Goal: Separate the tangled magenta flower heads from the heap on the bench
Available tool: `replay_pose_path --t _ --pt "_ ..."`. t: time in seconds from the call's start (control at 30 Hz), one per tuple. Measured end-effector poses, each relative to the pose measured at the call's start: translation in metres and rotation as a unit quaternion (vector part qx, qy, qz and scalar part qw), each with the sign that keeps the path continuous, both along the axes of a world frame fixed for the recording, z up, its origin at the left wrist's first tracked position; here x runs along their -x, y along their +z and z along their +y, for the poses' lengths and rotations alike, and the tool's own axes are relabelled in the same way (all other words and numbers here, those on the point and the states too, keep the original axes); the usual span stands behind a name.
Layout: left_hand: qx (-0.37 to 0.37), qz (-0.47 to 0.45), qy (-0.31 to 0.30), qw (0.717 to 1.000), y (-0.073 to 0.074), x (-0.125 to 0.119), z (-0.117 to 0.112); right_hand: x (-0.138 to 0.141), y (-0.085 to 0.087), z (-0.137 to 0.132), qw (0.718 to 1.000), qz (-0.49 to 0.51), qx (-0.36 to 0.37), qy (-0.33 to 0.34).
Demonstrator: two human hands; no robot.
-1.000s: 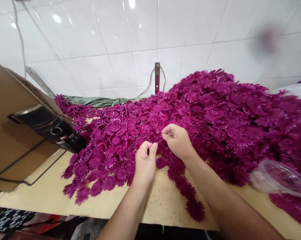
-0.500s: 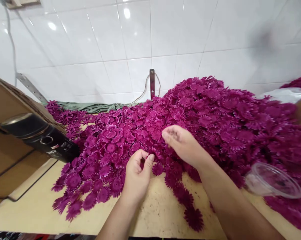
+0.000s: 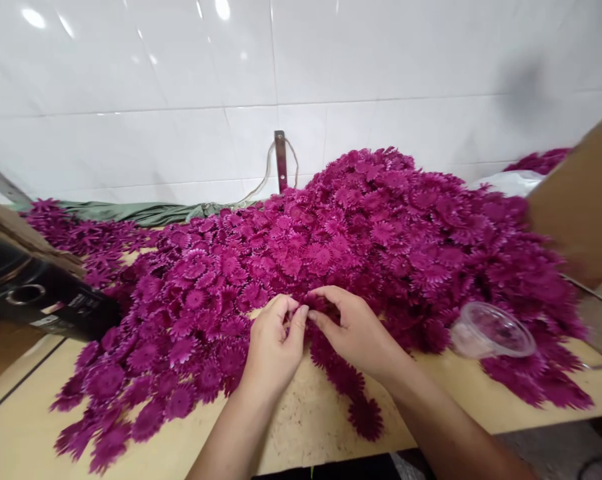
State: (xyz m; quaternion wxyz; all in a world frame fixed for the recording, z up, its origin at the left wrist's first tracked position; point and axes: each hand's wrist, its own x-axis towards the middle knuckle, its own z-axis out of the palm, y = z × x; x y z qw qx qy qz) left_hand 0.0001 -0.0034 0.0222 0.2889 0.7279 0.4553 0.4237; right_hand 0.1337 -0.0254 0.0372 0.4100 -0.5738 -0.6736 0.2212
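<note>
My left hand [image 3: 275, 340] is closed in a pinch, thumb against the forefinger, on what looks like a purple artificial flower [image 3: 305, 297] mostly hidden by the fingers. From the right, my right hand [image 3: 353, 327] meets it, thumb and forefinger curled in at the same spot. What those right fingertips grip is too small and covered to make out. Both hands are at the front edge of a large heap of purple flower heads [image 3: 281, 240] with toothed petals. A short trail of flower heads [image 3: 365, 419] runs forward on the tabletop below my right hand.
A clear round plastic tub [image 3: 495, 330] stands among flowers on the right. To the left, a black cylinder [image 3: 45, 293] leans by a cardboard box [image 3: 11, 220]. Another cardboard piece [image 3: 581, 200] rises at right. Behind are green cloth [image 3: 131, 212], a metal bracket [image 3: 281, 160] and tiled wall.
My right hand has come left and down from above the heap to meet my left fingertips. My left hand keeps its pinch. The camera view has turned to the right.
</note>
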Motion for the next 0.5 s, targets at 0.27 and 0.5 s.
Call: replay_pose_path --t 0.27,0.5 --pt "-0.032 0.049 -0.004 0.998 -0.002 0.006 0.005 -0.006 0.0 -0.009 0.996 0.083 0.002 -0.014" --pt "-0.06 0.052 0.038 0.996 0.011 0.0 0.009 0.011 0.005 -0.033 0.99 -0.012 -0.125 -0.061"
